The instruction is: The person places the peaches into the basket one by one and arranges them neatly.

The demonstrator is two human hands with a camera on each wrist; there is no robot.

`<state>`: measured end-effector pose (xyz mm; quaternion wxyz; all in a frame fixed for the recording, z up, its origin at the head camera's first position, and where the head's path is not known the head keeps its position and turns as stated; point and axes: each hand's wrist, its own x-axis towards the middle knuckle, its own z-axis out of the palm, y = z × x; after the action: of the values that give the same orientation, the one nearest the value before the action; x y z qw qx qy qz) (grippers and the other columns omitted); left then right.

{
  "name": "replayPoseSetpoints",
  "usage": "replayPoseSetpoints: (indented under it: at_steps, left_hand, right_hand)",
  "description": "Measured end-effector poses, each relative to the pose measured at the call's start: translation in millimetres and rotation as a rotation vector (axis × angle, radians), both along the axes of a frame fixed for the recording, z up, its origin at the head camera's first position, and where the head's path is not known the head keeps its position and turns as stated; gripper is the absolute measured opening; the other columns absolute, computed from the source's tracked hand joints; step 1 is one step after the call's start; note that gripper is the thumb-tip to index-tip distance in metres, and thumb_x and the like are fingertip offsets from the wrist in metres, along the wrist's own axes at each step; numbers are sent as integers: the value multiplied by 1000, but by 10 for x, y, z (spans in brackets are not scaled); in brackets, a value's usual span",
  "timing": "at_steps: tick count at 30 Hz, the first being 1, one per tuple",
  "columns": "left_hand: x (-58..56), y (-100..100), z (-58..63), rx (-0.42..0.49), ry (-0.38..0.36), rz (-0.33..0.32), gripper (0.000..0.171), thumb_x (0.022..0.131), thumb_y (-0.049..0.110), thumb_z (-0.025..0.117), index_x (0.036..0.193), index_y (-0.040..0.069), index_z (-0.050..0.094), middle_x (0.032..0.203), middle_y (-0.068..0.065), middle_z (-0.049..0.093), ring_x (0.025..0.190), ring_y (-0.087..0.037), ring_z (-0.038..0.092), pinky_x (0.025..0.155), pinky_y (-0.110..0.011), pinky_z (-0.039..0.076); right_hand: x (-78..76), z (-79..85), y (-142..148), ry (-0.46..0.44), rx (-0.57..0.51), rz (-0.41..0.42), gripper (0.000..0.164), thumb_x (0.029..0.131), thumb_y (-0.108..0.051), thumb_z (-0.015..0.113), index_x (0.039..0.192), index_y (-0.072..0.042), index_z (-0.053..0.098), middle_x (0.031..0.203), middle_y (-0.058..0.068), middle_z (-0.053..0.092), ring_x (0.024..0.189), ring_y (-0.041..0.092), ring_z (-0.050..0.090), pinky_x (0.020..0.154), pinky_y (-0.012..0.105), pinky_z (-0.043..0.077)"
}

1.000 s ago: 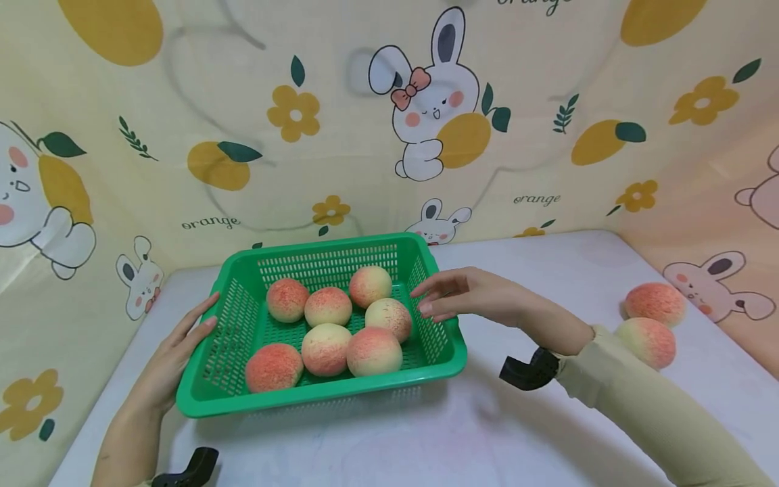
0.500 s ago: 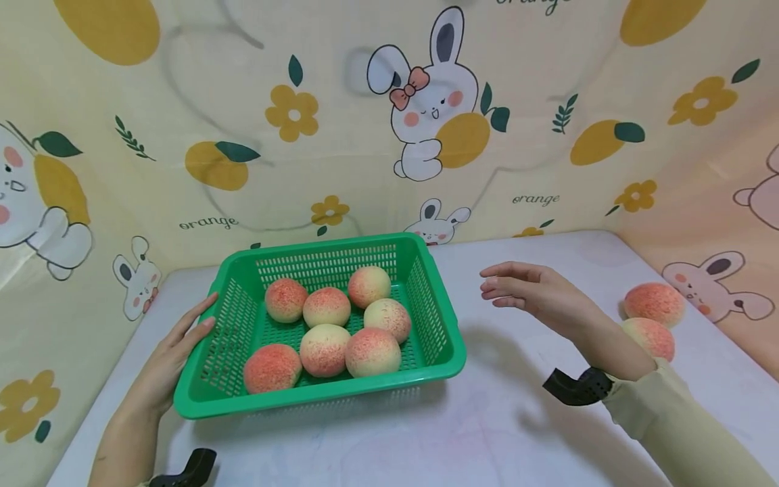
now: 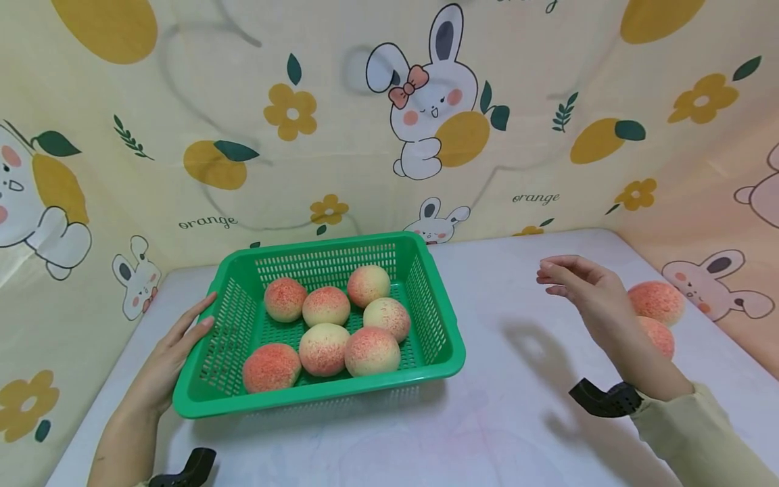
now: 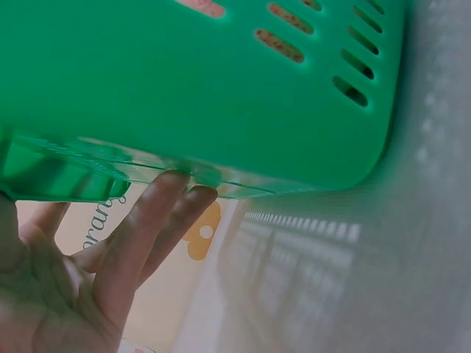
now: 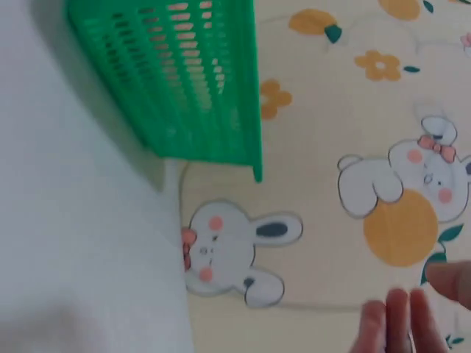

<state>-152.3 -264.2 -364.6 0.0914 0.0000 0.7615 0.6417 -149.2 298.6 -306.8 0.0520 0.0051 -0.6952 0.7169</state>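
So the green basket [image 3: 316, 391] sits left of center with seven peaches [image 3: 326, 306] in it, and the left hand [image 3: 166, 365] has mostly straight fingers up against its left side. Right hand's [image 3: 599, 301] at the frame's right, fingers loosely bent, holding nothing, partly blocking two more peaches [image 3: 658, 302].

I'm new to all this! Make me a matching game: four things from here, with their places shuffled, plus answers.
Things
1. Left hand
2. Right hand
3. Seven peach-like fruits
4. Two peach-like fruits

Places
A. Raised over the white table, holding nothing
B. On the tabletop, at the right of the head view
C. Touching the side of the green basket
D. Inside the basket

Pairs: 1-C, 2-A, 3-D, 4-B
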Motion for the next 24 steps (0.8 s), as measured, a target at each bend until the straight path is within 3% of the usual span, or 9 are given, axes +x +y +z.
replayPoseSetpoints:
  at_steps: [7,13,16,21,24]
  left_hand:
    - [-2,0,-2,17,-4,-1,55,102,43,41,152,38,19,152,-24,10,90,-5,64,72,-32,59]
    - [0,-1,-7,21,-1,0,55,102,43,41,152,38,20,149,-22,15,89,-5,65,72,-33,59]
    - [-3,-4,-9,14,-4,6,55,101,43,42,152,39,21,147,-21,18,88,-6,65,71,-34,59]
    - [-2,-8,-11,9,-3,8,55,101,43,42,152,39,21,146,-21,19,88,-7,66,71,-35,59]
    - [1,-5,-12,10,-4,8,55,101,43,42,152,40,21,146,-20,20,88,-7,66,70,-35,59]
  right_hand:
    - [66,-102,193,71,-189,-304,10,87,-16,71,95,-11,69,85,-6,69,78,5,66,68,14,53]
    - [125,-146,354,27,-162,-596,7,83,-16,76,88,-15,72,75,-10,68,66,3,60,55,10,49]
    - [151,-169,424,19,-196,-673,9,80,-13,79,87,-13,73,73,-8,66,60,4,55,49,11,46]
    - [211,-208,541,-10,-205,-729,11,80,-9,78,89,-14,74,84,-10,65,76,1,57,61,5,47]
    - [259,-230,610,-36,-199,-723,12,81,-11,77,91,-16,74,88,-12,64,83,0,57,65,3,47]
